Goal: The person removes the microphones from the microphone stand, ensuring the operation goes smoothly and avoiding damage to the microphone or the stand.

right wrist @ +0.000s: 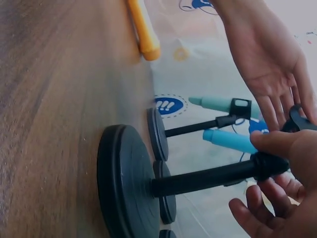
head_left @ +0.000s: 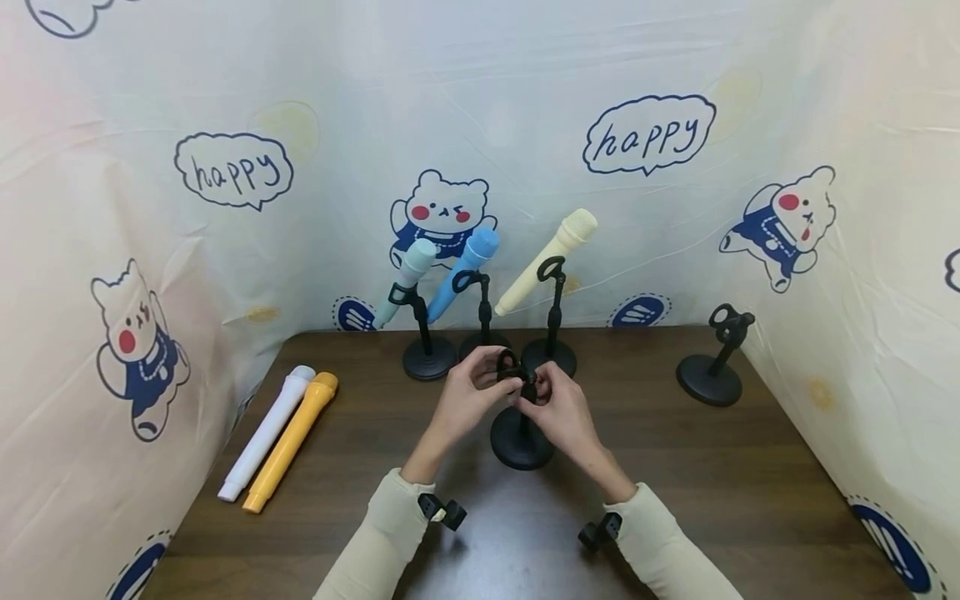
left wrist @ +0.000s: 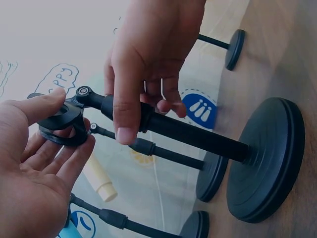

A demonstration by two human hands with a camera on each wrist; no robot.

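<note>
A black desktop microphone stand (head_left: 517, 446) stands upright on its round base in front of me. My left hand (head_left: 467, 396) holds the clip (left wrist: 64, 121) at its top, thumb on one side and fingers on the other. Just below the clip joint, my right hand (head_left: 564, 414) grips the upper pole (right wrist: 265, 166) between thumb and fingers. The clip has no microphone in it. Behind it, three similar stands carry a pale green microphone (head_left: 416, 262), a blue microphone (head_left: 472, 254) and a cream microphone (head_left: 551, 254), each tilted.
White (head_left: 270, 433) and orange (head_left: 292, 442) microphones lie side by side on the left of the wooden table (head_left: 637, 533). Another black stand (head_left: 708, 379), its clip unfilled, is at the far right. A printed cloth (head_left: 525, 125) hangs behind and beside the table.
</note>
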